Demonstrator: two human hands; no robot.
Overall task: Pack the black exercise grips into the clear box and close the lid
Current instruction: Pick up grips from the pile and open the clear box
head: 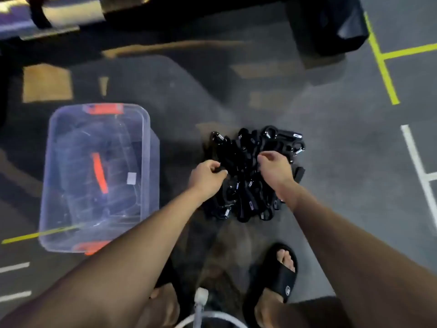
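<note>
The left hand (205, 172) is being held with fingers curled round a black grip at the left edge of one pile of exercise grips (253, 176) on the floor (331, 150). The right hand (275, 170) is being held over the pile's middle, fingertips pinched; what is being gripped cannot be told. Individual grips are being left uncounted, being tangled. One clear box (99, 176) is being shown well left of both hands.

Plastic, metal and matt floor

The box (94, 174) at nine o'clock is clear glossy plastic with orange plastic clips. The grips (250, 185) at centre look matt black with shiny metal coil springs. The floor (331, 138) is matt grey, rough-looking, with painted lines.
</note>
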